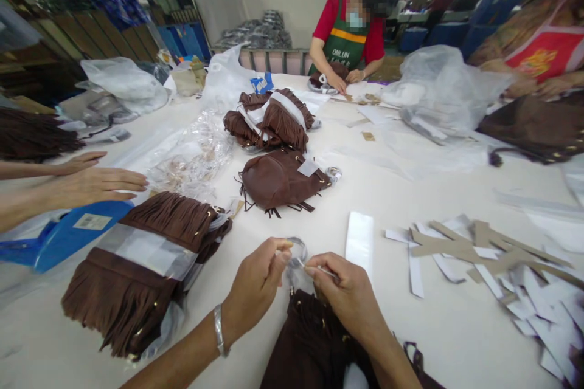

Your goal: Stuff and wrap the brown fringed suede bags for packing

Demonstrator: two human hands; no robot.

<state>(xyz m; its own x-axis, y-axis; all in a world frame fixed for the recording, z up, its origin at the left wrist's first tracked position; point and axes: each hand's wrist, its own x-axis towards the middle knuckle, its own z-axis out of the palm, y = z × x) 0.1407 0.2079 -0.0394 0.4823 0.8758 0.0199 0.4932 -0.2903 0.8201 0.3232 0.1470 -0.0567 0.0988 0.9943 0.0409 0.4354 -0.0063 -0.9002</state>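
Observation:
A dark brown drawstring bag (310,346) with gold eyelets lies at the table's near edge, in front of me. Just above its gathered top, a loop of clear plastic wrap (298,248) stands up, seemingly around a metal part I cannot make out. My left hand (260,285), a silver bracelet on its wrist, pinches the loop's left side between thumb and forefinger. On the other side, the fingers of my right hand (344,289) are closed on the lower right of the same plastic wrap. My right forearm covers part of the bag.
A fringed brown bag with a plastic band (150,249) lies left; more brown bags (278,179) sit mid-table. Another person's hands (100,179) reach in beside a blue tape dispenser (82,231). Paper and card strips (493,255) are scattered right. A person in a green apron (347,42) works opposite.

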